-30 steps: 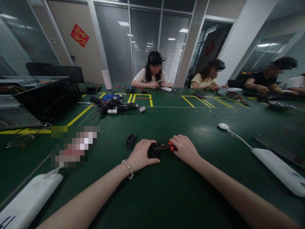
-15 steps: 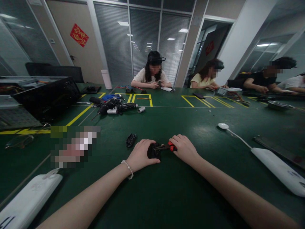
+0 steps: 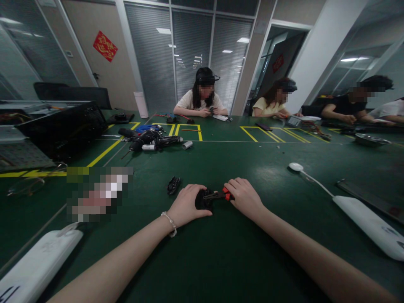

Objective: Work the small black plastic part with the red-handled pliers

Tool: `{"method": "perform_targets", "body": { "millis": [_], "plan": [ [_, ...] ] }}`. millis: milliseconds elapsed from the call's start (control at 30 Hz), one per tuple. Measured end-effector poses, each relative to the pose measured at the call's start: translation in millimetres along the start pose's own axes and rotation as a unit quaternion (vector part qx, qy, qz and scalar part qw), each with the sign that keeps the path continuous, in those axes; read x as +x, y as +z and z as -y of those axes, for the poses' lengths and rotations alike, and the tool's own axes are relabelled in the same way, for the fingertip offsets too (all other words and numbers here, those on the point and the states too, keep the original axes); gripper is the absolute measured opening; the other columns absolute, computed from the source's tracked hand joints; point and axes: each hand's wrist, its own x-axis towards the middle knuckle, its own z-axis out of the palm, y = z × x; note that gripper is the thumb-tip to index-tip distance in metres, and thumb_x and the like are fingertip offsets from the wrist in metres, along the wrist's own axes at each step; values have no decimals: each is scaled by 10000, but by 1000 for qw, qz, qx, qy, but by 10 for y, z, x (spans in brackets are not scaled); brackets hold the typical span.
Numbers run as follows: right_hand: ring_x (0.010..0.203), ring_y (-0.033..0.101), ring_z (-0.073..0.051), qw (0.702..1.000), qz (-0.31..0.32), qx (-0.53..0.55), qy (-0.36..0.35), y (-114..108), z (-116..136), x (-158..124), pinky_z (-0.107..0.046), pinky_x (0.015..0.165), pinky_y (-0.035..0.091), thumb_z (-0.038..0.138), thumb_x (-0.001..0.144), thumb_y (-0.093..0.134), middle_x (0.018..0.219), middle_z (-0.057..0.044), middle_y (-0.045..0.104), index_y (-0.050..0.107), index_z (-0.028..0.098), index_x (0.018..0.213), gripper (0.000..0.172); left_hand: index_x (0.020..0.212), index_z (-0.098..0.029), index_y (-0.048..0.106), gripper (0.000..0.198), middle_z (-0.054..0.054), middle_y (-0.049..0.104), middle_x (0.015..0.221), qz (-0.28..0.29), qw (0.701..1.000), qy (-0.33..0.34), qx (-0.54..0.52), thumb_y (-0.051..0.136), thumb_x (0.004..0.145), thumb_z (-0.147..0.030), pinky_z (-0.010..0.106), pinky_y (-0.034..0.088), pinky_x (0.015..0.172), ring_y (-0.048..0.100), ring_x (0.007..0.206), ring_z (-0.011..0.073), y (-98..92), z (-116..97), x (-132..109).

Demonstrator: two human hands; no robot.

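Note:
My left hand (image 3: pixel 188 205) curls around a small black part (image 3: pixel 204 202) on the green table, thumb on the near side and fingers on the far side. My right hand (image 3: pixel 244 195) is closed on the red handles of a pair of pliers (image 3: pixel 217 195). The dark jaws of the pliers point left and reach onto the black part; whether they grip a piece of it is too small to tell. A second black part (image 3: pixel 174 185), with a ridged inside, lies just left of my left hand.
Beyond my hands lie a black drill-like tool (image 3: pixel 139 142) and a silver cylinder (image 3: pixel 187 145). White power strips (image 3: pixel 368 223) lie on both sides. A black computer case (image 3: pixel 63 130) stands at left. Several people sit opposite, one facing me (image 3: pixel 202 99). Glasses (image 3: pixel 27 185) rest at far left.

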Motion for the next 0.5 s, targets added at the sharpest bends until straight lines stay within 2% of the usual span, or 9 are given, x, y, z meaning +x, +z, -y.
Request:
{"method": "perform_targets", "body": {
  "millis": [233,500],
  "plan": [
    [861,476,-206,1000,13,6,7,2,0,1,-333,758,366,156,615,619,958,-64,569,546,159,990,381,1097,-227,474,619,53,523,1097,7,1000,-6,-8,702,574,-468,412,374,874,452,1039,267,-13,-2,2],
    [871,477,-230,1000,-13,-15,-5,-2,12,-6,-361,775,360,142,632,595,958,-80,569,551,157,991,362,1097,-226,470,619,49,528,1091,5,1000,3,-2,706,573,-456,408,368,879,456,1033,262,3,10,0]
  ]
}}
